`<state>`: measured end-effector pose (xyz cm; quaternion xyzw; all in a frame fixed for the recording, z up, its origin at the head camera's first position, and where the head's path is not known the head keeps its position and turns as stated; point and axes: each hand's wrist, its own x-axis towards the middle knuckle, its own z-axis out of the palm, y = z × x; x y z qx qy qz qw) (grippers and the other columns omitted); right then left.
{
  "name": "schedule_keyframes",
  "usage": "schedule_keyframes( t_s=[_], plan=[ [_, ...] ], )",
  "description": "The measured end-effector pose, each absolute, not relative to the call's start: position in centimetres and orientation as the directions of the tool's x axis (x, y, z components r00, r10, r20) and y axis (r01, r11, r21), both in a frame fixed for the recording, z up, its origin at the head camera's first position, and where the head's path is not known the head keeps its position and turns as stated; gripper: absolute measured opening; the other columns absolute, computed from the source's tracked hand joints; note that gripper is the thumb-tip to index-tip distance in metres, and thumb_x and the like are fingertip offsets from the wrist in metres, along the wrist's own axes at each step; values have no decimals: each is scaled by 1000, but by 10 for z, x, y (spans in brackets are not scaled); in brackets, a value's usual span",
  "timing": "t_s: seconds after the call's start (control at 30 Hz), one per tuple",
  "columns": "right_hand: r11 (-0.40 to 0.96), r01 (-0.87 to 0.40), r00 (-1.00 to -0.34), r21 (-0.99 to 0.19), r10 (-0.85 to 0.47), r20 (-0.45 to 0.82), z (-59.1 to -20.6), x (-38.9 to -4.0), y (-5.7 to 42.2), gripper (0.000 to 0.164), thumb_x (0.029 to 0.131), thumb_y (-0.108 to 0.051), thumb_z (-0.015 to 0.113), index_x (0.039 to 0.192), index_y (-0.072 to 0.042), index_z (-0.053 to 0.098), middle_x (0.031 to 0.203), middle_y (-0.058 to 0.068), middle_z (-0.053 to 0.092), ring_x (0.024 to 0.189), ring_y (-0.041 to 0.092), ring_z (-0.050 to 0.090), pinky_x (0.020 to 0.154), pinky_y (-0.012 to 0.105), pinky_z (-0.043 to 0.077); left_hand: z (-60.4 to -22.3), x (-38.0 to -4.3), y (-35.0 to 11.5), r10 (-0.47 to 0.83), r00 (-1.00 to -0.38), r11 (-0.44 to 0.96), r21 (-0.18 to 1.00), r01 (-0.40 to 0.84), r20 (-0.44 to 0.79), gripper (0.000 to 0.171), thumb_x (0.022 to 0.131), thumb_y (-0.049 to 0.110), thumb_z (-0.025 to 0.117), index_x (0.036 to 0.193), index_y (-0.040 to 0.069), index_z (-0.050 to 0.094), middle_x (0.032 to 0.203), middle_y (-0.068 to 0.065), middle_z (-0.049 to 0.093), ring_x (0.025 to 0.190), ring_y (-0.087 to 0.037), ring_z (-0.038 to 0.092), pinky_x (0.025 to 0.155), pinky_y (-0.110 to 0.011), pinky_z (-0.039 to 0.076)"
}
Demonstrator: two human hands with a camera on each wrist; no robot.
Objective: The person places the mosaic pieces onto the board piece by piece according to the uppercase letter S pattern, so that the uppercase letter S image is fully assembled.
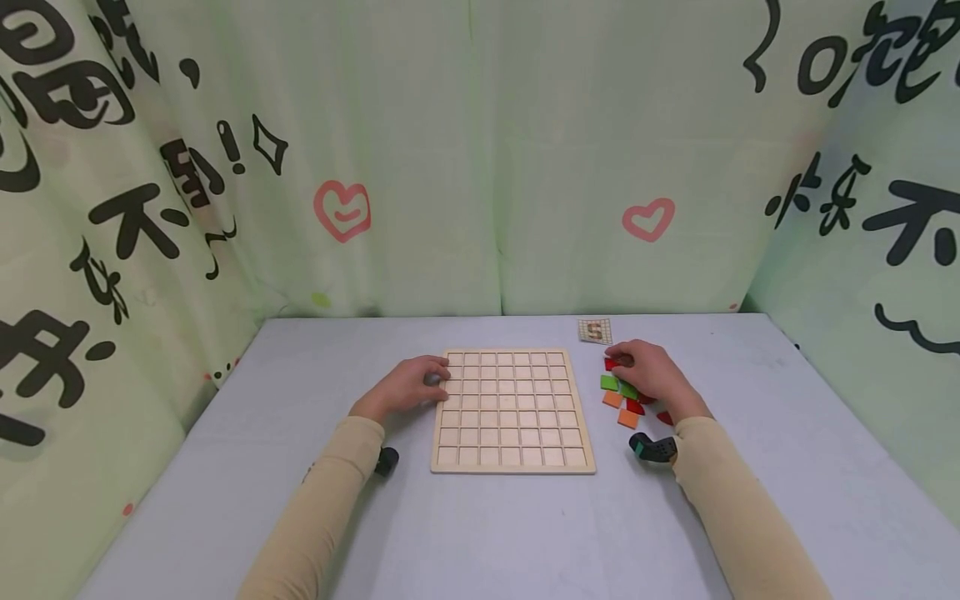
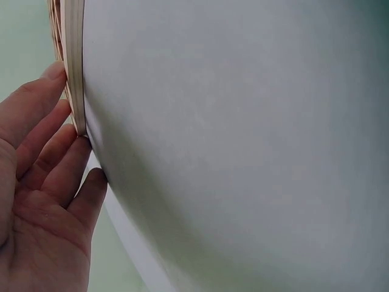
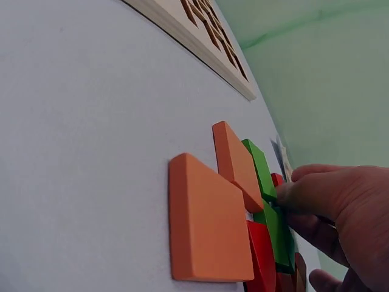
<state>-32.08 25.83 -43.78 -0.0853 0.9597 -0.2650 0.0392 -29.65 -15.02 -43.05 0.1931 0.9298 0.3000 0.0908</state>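
A square wooden grid board [image 1: 507, 468] lies flat at the middle of the table. My left hand [image 1: 405, 387] touches its left edge; in the left wrist view the thumb and fairly straight fingers meet the board's side [image 2: 75, 67]. Right of the board, my right hand [image 1: 651, 369] reaches over a loose group of coloured tiles. Its thumb and index fingertips pinch a small red tile [image 1: 611, 364] at the far end of the group. Green tiles [image 1: 609, 382] and orange tiles [image 3: 213, 225] lie below the hand, with more red pieces partly hidden under it.
Behind the tiles, near the table's back edge, lies a small card with a printed grid picture [image 1: 595, 331]. A dark red piece [image 1: 664, 417] sits by the right wrist. Pale green curtains [image 1: 420, 167] with drawings and writing surround the white table [image 1: 480, 533].
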Motion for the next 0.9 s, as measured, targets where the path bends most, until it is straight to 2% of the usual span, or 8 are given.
schedule_keyframes(
  t_s=[0.3, 0.57, 0.9],
  plan=[
    [862, -170, -980, -477, -200, -11, -439, -324, 254, 36, 94, -17, 66, 124, 3, 62, 117, 22, 61, 103, 34, 55, 95, 52, 49, -432, -298, -149, 398, -915, 752, 594, 285, -64, 32, 87, 12, 73, 117, 1, 67, 143, -11, 51, 138, -30, 40, 115, -41, 32],
    [869, -172, -981, -465, -195, -1, -436, -327, 252, 35, 93, -15, 67, 121, 3, 58, 109, 20, 57, 99, 32, 54, 92, 50, 50, -431, -298, -150, 402, -914, 755, 587, 293, -60, 32, 87, 13, 73, 117, 1, 67, 143, -10, 51, 138, -29, 40, 115, -40, 32],
    [877, -194, -978, -440, -208, 17, -438, -324, 252, 33, 96, -10, 61, 127, -1, 61, 116, 22, 59, 100, 34, 53, 93, 52, 50, -433, -299, -151, 408, -911, 754, 586, 297, -63, 33, 87, 13, 73, 117, 1, 67, 143, -10, 51, 138, -29, 40, 115, -41, 32]
  ],
)
